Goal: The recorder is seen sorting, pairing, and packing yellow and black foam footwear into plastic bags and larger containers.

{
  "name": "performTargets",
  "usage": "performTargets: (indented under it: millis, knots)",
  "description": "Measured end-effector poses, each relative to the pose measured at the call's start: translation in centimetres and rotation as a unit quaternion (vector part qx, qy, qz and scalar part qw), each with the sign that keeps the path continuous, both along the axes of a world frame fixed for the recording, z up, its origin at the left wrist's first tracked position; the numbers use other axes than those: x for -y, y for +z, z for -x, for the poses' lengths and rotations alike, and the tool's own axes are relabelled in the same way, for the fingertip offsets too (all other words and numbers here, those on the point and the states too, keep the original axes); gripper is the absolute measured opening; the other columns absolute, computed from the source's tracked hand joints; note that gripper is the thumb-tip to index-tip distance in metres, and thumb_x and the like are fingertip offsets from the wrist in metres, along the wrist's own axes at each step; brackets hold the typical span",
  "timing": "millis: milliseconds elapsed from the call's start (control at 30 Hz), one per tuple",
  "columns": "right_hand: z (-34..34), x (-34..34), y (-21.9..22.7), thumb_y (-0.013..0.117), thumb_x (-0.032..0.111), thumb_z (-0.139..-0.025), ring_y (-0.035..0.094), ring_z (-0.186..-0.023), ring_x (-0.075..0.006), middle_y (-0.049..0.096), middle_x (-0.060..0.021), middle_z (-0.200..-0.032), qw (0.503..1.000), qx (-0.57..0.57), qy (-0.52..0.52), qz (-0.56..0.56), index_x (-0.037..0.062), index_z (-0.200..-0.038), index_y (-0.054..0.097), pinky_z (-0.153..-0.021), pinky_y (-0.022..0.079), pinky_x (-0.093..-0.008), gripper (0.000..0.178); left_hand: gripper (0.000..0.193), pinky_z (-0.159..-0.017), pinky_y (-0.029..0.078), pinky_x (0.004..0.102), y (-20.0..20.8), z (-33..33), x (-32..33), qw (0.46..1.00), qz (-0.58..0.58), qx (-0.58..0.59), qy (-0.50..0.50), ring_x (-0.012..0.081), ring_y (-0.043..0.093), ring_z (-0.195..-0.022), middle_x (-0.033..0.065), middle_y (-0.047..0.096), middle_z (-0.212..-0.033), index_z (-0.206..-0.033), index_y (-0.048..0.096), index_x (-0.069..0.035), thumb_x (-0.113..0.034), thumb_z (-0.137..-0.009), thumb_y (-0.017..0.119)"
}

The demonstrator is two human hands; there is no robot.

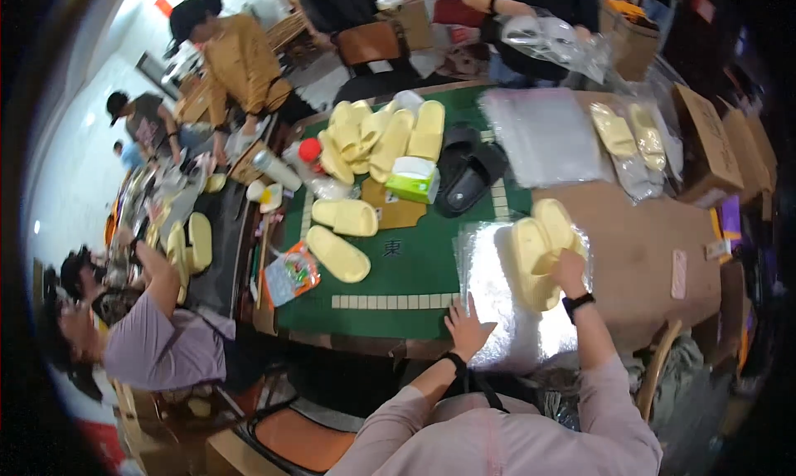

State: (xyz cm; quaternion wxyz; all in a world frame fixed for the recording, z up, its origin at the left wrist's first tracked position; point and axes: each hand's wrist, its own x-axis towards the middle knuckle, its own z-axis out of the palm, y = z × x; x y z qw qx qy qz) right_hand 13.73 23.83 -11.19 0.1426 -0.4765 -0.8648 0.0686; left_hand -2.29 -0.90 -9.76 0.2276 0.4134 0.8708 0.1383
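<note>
My right hand (pixel 568 273) is closed on the side of a pale yellow slide slipper (pixel 531 245), near its strap. A second yellow slipper (pixel 554 219) lies against it, partly overlapped; both rest on a shiny stack of clear plastic bags (pixel 489 269) at the table's near edge. With its fingers spread, my left hand (pixel 470 331) lies on the near left edge of that stack and holds nothing. To the left, another pair, one yellow slipper (pixel 344 216) and one more yellow slipper (pixel 338 255), lies on the green table mat (pixel 414 269).
A row of pale tiles (pixel 394 302) crosses the mat. Farther back are piled yellow slippers (pixel 391 144), black slippers (pixel 471 182), a green-and-white box (pixel 413 180) and flat clear bags (pixel 547 140). Cardboard boxes (pixel 706 148) stand right; co-workers are left and across.
</note>
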Motion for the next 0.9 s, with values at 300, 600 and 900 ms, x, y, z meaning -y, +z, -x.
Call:
performTargets:
  millis: [300,600,900]
  knots:
    - [-9.3,-4.2,3.1,0.054,0.024,-0.087,0.051,-0.039,-0.0193,0.059,-0.014,-0.08,0.788,-0.255,-0.253,0.5,0.0061,-0.12,0.042,-0.033,0.041,-0.0289,0.039,0.114,-0.088,0.035,0.053,0.2,-0.1,-3.0,0.978,0.052,0.083,0.182,0.0383,0.043,-0.109,0.022,0.045,-0.115,-0.144,-0.001,-0.008,-0.032,-0.064,0.077]
    - [-5.1,-1.9,4.8,0.041,0.049,-0.091,0.061,-0.053,-0.0244,0.06,-0.0131,-0.098,0.754,-0.223,-0.185,0.59,0.011,-0.126,0.039,-0.049,0.053,-0.0309,0.052,0.041,-0.078,0.046,0.0469,-4.3,2.2,-2.2,0.963,0.001,0.197,0.183,0.0405,0.057,-0.095,0.0235,0.061,-0.099,-0.099,0.056,0.001,-0.025,-0.069,0.069]
    - [-4.9,-0.4,7.5,0.052,0.04,-0.089,0.063,-0.074,-0.0208,0.059,-0.0103,-0.092,0.622,-0.522,-0.212,0.544,0.0047,-0.112,0.048,-0.062,0.055,-0.034,0.042,0.038,-0.073,0.046,0.0404,-7.2,8.6,1.7,0.916,-0.191,0.283,0.21,0.0311,0.059,-0.081,0.0192,0.062,-0.084,-0.1,0.057,0.002,-0.016,-0.069,0.07]
